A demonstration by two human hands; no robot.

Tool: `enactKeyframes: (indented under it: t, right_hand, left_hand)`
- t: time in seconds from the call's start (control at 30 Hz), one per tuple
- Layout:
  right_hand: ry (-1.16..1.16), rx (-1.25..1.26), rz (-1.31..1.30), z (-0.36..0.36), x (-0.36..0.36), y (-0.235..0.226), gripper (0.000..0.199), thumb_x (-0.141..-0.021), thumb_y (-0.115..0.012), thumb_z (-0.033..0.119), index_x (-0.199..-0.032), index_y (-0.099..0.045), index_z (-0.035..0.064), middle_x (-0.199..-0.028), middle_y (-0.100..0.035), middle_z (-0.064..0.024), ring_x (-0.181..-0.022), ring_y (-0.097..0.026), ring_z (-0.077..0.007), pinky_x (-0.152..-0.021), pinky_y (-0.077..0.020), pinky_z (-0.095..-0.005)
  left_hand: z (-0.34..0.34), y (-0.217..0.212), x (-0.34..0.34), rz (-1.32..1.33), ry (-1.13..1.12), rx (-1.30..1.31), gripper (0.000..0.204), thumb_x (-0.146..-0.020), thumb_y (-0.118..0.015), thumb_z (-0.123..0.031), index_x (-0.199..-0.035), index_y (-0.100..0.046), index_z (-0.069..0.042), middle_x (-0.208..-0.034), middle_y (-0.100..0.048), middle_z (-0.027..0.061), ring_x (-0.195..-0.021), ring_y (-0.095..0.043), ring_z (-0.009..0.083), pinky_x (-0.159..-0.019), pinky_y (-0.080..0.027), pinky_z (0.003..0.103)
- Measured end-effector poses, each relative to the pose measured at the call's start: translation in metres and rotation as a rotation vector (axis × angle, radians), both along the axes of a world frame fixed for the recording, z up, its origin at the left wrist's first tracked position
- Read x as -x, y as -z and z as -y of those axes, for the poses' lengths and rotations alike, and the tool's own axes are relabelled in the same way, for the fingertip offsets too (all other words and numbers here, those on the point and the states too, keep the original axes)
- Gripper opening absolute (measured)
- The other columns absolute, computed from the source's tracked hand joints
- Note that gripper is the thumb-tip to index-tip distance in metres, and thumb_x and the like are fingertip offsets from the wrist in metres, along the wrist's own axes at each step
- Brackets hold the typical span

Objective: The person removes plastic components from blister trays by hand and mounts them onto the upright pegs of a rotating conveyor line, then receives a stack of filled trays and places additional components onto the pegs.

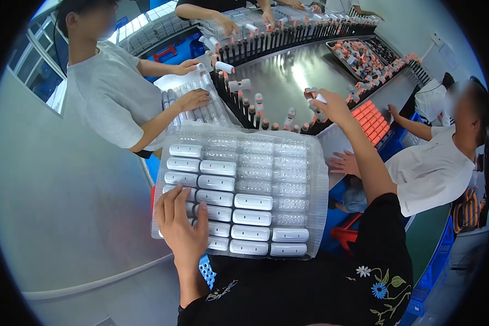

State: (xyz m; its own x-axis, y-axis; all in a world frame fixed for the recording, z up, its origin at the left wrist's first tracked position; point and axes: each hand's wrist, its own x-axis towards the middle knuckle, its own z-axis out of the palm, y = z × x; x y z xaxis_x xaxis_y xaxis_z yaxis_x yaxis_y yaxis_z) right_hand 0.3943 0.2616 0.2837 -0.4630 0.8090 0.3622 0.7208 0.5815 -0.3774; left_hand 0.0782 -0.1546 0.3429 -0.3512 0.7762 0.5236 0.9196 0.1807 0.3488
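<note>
A clear plastic blister tray [321, 179] lies in front of me, partly filled with rows of white oblong plastic cases [251, 233]. My left hand [185, 228] rests over the cases on the tray's left side, fingers spread and thumb apart; it hides some of them. Stretched out to the far right, my right hand [336, 108] is closed on a small white plastic piece [321, 99] at the rim of the metal table. An orange-and-white part [311, 93] is right beside its fingertips; whether the two are joined I cannot tell.
Black upright pegs [239, 103] carrying orange-and-white parts line the metal table [280, 70]. Farther back stands a bin of loose parts [358, 60]. Orange pieces [370, 122] fill a tray at right. Co-workers sit left and right; one's hand [345, 163] lies near my right forearm.
</note>
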Motion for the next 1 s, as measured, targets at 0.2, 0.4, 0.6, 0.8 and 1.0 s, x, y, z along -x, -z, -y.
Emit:
enactKeyframes:
  t: [0.2,0.4,0.6,0.8,1.0]
  right_hand:
    - [-0.46,0.045,0.473,-0.001,0.032,0.002,0.042,-0.092,-0.07,0.048,-0.107,-0.065,0.0086,-0.09,-0.07,-0.0217,-0.088,-0.067,-0.044,-0.076,-0.0513,-0.0516]
    - [-0.462,-0.01,0.449,0.014,0.076,0.008,0.046,-0.094,-0.067,0.049,-0.107,-0.062,0.0052,-0.081,-0.069,-0.0227,-0.08,-0.068,-0.0446,-0.072,-0.0518,-0.0527]
    - [-0.508,0.107,0.506,0.015,0.11,0.023,0.046,-0.102,-0.056,0.049,-0.127,-0.053,0.0103,-0.085,-0.072,-0.0197,-0.083,-0.069,-0.0452,-0.075,-0.0529,-0.0538]
    - [-0.485,0.553,0.631,0.004,0.169,-0.008,0.047,-0.106,-0.051,0.039,-0.138,-0.04,0.0063,-0.096,-0.074,-0.0141,-0.072,-0.072,-0.0333,-0.068,-0.0568,-0.0469]
    - [-0.704,0.034,0.279,-0.052,0.189,0.055,0.079,-0.103,-0.056,0.037,-0.161,-0.011,0.0065,-0.116,-0.069,-0.0278,-0.105,-0.069,-0.0452,-0.092,-0.0543,-0.0528]
  left_hand:
    - [0.004,0.001,0.002,0.013,0.003,-0.003,0.038,-0.083,-0.076,-0.016,-0.116,-0.066,-0.001,-0.126,-0.065,0.0141,-0.119,-0.055,0.0382,-0.102,-0.044,0.048]
    - [0.003,0.0,0.001,-0.004,-0.016,-0.014,0.038,-0.083,-0.077,-0.016,-0.117,-0.067,-0.002,-0.126,-0.065,0.0129,-0.12,-0.055,0.037,-0.102,-0.044,0.048]
    - [0.004,0.001,0.003,0.03,-0.025,-0.018,0.039,-0.083,-0.077,-0.017,-0.117,-0.066,-0.002,-0.126,-0.064,0.0124,-0.121,-0.055,0.0365,-0.102,-0.043,0.048]
    - [0.001,-0.005,0.0,0.034,-0.036,0.0,0.04,-0.08,-0.078,-0.014,-0.116,-0.066,-0.001,-0.127,-0.065,0.0137,-0.12,-0.055,0.0369,-0.102,-0.044,0.048]
    - [-0.001,-0.002,0.001,0.07,-0.036,-0.036,0.041,-0.079,-0.079,-0.015,-0.116,-0.068,-0.002,-0.127,-0.065,0.014,-0.12,-0.057,0.0381,-0.103,-0.044,0.048]
